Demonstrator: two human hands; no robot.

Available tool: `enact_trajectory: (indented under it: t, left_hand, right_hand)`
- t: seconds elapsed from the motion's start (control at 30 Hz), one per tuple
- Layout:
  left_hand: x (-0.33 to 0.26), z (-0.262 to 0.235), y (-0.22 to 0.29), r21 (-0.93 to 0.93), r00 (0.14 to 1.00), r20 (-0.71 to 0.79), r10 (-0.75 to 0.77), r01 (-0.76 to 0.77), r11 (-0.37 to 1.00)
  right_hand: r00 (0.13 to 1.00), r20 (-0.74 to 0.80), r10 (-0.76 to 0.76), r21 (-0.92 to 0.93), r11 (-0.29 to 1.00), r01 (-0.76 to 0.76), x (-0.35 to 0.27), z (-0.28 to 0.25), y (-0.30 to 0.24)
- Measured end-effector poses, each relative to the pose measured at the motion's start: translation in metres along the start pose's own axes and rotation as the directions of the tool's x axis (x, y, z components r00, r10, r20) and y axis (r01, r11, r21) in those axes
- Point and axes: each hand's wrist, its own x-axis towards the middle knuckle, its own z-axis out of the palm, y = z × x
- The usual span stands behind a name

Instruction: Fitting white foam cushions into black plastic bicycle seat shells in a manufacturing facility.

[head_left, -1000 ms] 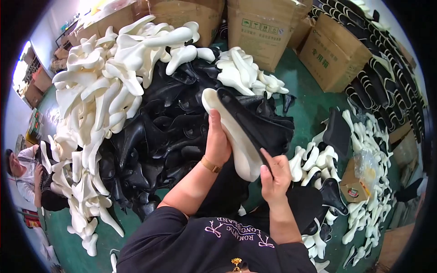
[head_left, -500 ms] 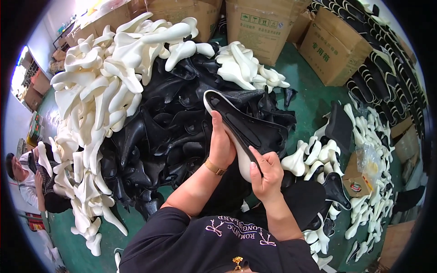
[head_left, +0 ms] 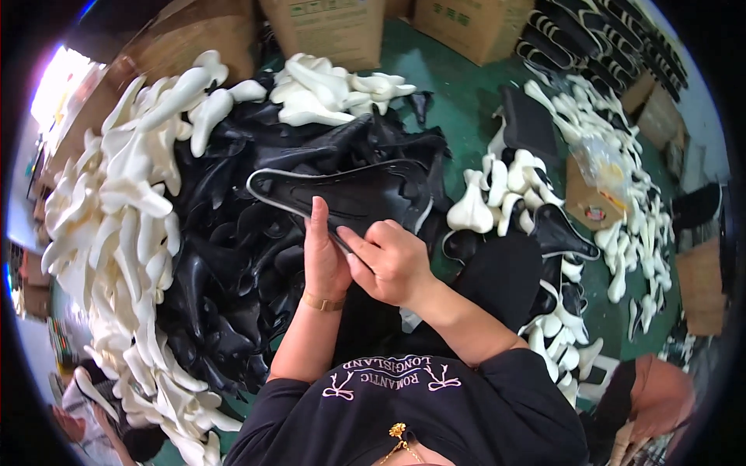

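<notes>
In front of me is a bicycle saddle (head_left: 365, 186), its black hollow underside facing up and a thin white padding edge round its rim. The narrow nose points left and the broad end right. My left hand (head_left: 322, 264) is closed on the near side, thumb up at the rim and the other fingers hidden. Right beside it, my right hand (head_left: 392, 264) grips the near rim, its index finger and thumb on the edge and its other fingers curled. Beneath the saddle spreads a heap of black saddle shells (head_left: 217, 287).
White saddle pads (head_left: 116, 210) are heaped along the left, with a smaller pile (head_left: 318, 89) beyond the shells. At the right lie more white pads (head_left: 497, 190) and an open box (head_left: 594, 198). Large cartons (head_left: 326, 31) stand at the back. Other people (head_left: 101, 419) sit at the lower corners.
The saddle has turned so that its nose points left instead of up and left, and its underside shows more fully. My right hand has come closer to my left. The whole view has shifted.
</notes>
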Motion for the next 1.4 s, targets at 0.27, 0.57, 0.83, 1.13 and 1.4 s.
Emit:
enact_trajectory:
  t: [0.27, 0.57, 0.83, 1.13, 1.4]
  left_hand:
    - [0.002, -0.004, -0.002, 0.004, 0.994, -0.086, -0.073, 0.074, 0.997]
    - [0.011, -0.013, 0.007, 0.175, 0.991, -0.076, 0.109, -0.094, 0.980]
    - [0.004, 0.009, -0.007, 0.321, 0.972, -0.096, 0.216, -0.175, 0.931]
    - [0.030, 0.002, 0.032, 0.574, 0.926, 0.069, 0.371, -0.341, 0.744]
    - [0.037, -0.053, 0.049, 0.736, 0.993, -0.094, 0.076, 0.018, 0.677]
  right_hand:
    - [1.000, -0.015, 0.023, 0.004, 1.000, -0.023, -0.010, 0.002, 0.002]
    - [0.984, -0.169, 0.052, 0.022, 0.999, -0.049, -0.015, -0.028, 0.047]
    - [0.584, 0.510, 0.631, 0.803, -0.106, -0.587, -0.044, 0.001, 0.058]
    - [0.548, 0.579, 0.604, 0.727, -0.078, -0.682, -0.040, -0.031, 0.098]
    - [0.271, -0.132, 0.953, 0.354, 0.301, -0.886, -0.073, -0.171, 0.263]
